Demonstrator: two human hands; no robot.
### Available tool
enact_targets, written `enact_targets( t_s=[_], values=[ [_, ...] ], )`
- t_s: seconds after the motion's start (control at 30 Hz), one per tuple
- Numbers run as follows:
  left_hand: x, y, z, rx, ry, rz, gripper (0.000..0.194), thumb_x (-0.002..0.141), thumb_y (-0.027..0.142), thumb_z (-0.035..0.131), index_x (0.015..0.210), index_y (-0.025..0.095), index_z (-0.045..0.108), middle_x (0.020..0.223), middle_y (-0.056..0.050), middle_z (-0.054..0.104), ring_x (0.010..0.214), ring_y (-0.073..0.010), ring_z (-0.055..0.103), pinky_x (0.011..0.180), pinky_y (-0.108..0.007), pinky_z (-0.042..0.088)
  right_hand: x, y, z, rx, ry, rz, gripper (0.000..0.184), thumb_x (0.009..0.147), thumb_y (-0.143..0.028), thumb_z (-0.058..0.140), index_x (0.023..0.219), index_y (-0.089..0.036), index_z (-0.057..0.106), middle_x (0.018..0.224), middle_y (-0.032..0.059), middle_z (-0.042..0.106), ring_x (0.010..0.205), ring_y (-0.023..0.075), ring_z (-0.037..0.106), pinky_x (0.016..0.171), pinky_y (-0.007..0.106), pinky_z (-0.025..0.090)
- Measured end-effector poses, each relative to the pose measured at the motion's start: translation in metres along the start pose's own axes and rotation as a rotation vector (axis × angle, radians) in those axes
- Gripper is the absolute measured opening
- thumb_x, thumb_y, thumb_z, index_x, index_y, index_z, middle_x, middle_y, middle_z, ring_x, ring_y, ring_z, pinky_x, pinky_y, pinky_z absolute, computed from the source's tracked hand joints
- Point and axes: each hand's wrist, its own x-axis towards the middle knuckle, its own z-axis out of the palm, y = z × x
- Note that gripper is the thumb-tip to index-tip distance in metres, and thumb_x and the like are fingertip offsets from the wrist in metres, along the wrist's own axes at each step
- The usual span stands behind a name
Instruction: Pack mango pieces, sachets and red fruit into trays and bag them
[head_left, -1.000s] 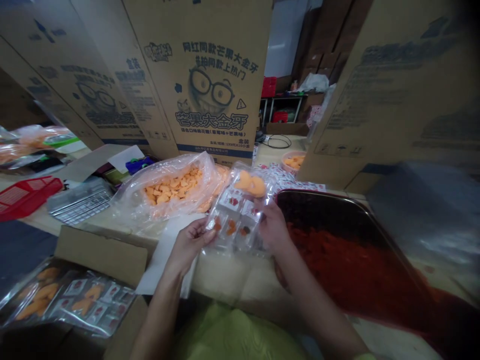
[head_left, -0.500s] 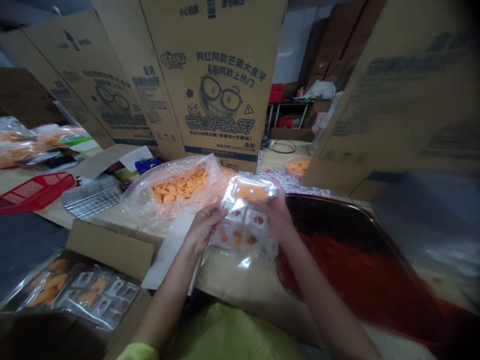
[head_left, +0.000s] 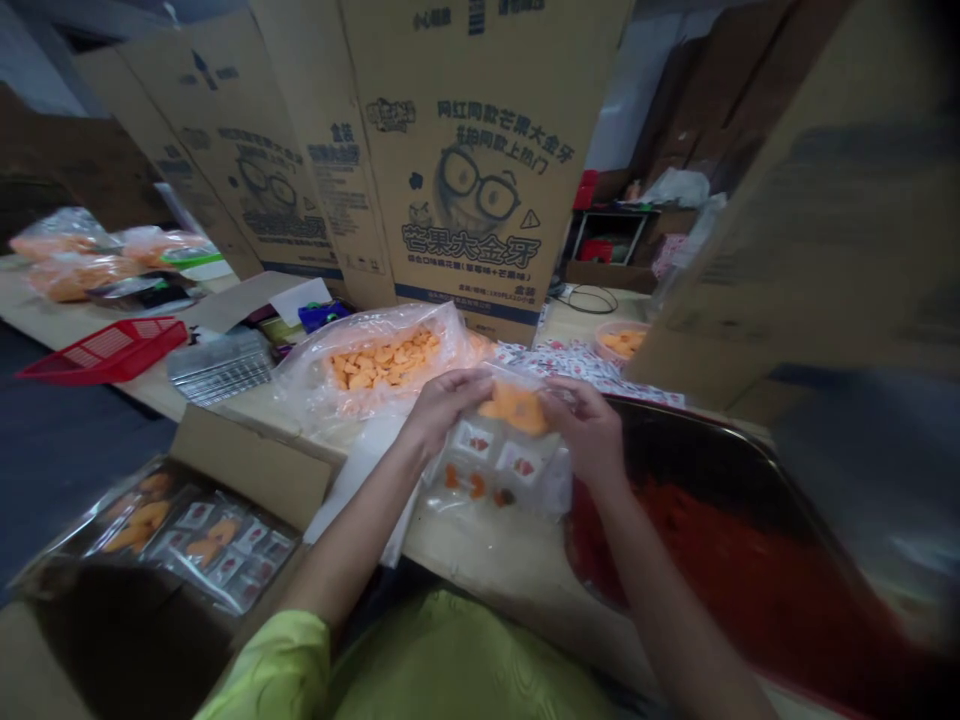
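Between my hands is a clear plastic bag (head_left: pixel 487 460) with an orange piece in its upper part and small white printed packets and little orange shapes below. My left hand (head_left: pixel 448 408) pinches its upper left corner. At the upper right edge, my right hand (head_left: pixel 589 425) has its fingers closed on the same bag. Just behind lies an open plastic sack (head_left: pixel 300 385) of loose orange pieces (head_left: pixel 386 358). A spread of small printed packets (head_left: pixel 577 368) lies beyond my right hand.
A dark tray (head_left: pixel 720 430) with red contents stands to my right. Low on the left, a cardboard box (head_left: pixel 251 465) holds several filled bags (head_left: pixel 217 550). A red basket (head_left: pixel 109 350) and clear plastic trays (head_left: pixel 221 365) lie at left. Tall cartons (head_left: pixel 480 270) stand behind.
My hands have moved up to the bag's top corners; my left hand was lower on its side. The bag's top has lost its bright glare. The view has shifted left.
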Motion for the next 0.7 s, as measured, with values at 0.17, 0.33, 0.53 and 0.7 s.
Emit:
enact_targets(
  t_s=[0.17, 0.33, 0.53, 0.7],
  values=[
    [-0.015, 0.021, -0.003, 0.213, -0.038, 0.166, 0.036, 0.064, 0.033, 0.077, 0.093, 0.013, 0.067, 0.081, -0.004, 0.067, 0.07, -0.0097, 0.059, 0.066, -0.021, 0.043, -0.013, -0.023, 0.015, -0.246, -0.035, -0.278, 0.02, 0.081, -0.039, 0.063, 0.085, -0.022, 0.072, 0.081, 0.0018, 0.068, 0.076, 0.0174, 0.063, 0.073, 0.032, 0.053],
    [-0.055, 0.046, -0.028, 0.315, -0.057, 0.296, 0.027, 0.07, 0.036, 0.071, 0.081, 0.013, 0.064, 0.077, -0.004, 0.066, 0.069, -0.0111, 0.059, 0.067, -0.024, 0.044, -0.031, -0.038, 0.048, -0.165, -0.074, -0.421, 0.015, 0.081, -0.028, 0.066, 0.094, -0.024, 0.071, 0.086, 0.0026, 0.069, 0.079, 0.018, 0.065, 0.076, 0.034, 0.052],
    [-0.137, 0.11, -0.11, 0.374, 0.387, 0.549, 0.018, 0.071, 0.03, 0.072, 0.075, 0.016, 0.062, 0.082, -0.003, 0.069, 0.076, -0.013, 0.063, 0.07, -0.024, 0.049, -0.043, -0.056, 0.073, 0.184, -0.232, -0.433, 0.06, 0.072, -0.015, 0.071, 0.127, -0.027, 0.051, 0.115, 0.0078, 0.063, 0.097, 0.0211, 0.064, 0.083, 0.04, 0.054],
    [-0.202, 0.135, -0.236, 0.242, 0.939, 0.616, 0.022, 0.064, 0.027, 0.075, 0.072, 0.016, 0.057, 0.075, -0.001, 0.067, 0.064, -0.0134, 0.061, 0.056, -0.023, 0.049, -0.051, -0.044, 0.077, 0.05, -0.175, -0.234, 0.04, 0.075, -0.023, 0.07, 0.114, -0.021, 0.06, 0.105, 0.0095, 0.066, 0.089, 0.021, 0.065, 0.082, 0.04, 0.054]
  ],
)
